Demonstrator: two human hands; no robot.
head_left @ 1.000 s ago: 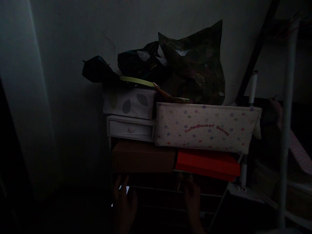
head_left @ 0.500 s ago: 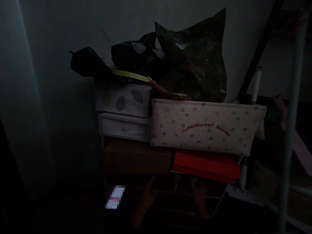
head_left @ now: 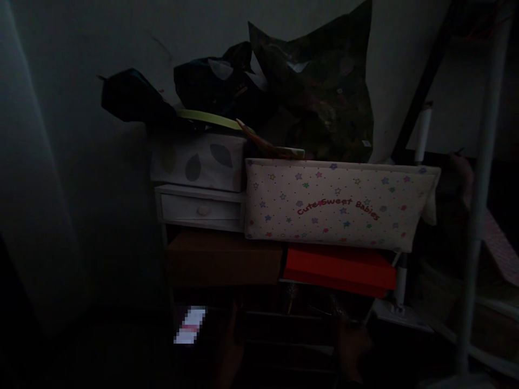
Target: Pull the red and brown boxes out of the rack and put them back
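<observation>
The view is very dark. My left hand (head_left: pixel 232 337) is a dim shape low in the middle, in front of a lower shelf bar (head_left: pixel 279 315); its fingers are lost in shadow. To the right, my right hand (head_left: pixel 353 341) is closed at the lower end of a dark, sparkly thing (head_left: pixel 338 307), whose kind I cannot make out. Another glittery, narrow piece, like a shoe heel (head_left: pixel 290 294), stands between the hands under the red box (head_left: pixel 340 267). The brown box (head_left: pixel 225 265) lies above my left hand.
A white drawer unit (head_left: pixel 200 209) and a star-patterned fabric box (head_left: pixel 336 202) sit above the boxes. Dark bags (head_left: pixel 324 97) are piled on top. A lit, blurred-out patch (head_left: pixel 190 325) glows at lower left. A pale pole (head_left: pixel 482 205) stands at right.
My hands have moved apart: the left lower and to the left, the right lower and to the right, with the sparkly thing now showing at its fingers. The view has shifted slightly.
</observation>
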